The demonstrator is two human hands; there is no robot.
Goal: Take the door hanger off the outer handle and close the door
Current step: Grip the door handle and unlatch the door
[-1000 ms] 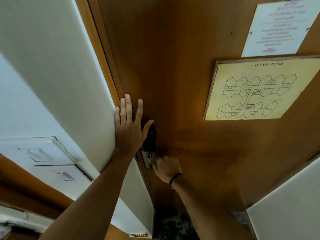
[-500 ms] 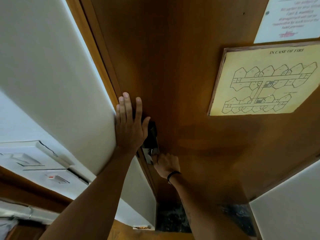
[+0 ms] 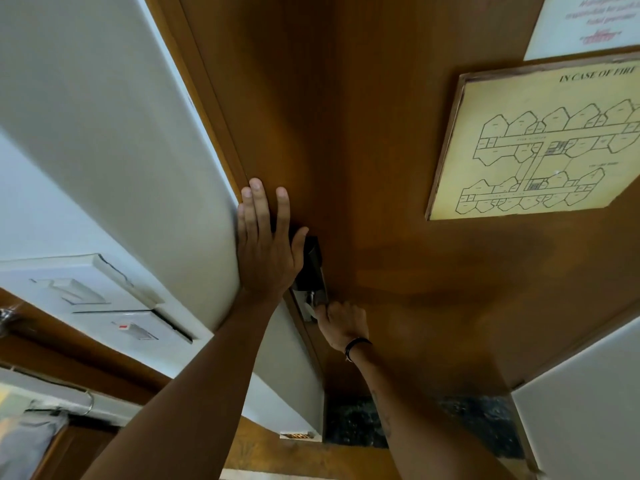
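At the latch edge of the wooden door, the left hand presses flat and open, holding nothing, while the right hand pinches the lock hardware; best to push steadily until latched; no door hanger is visible.
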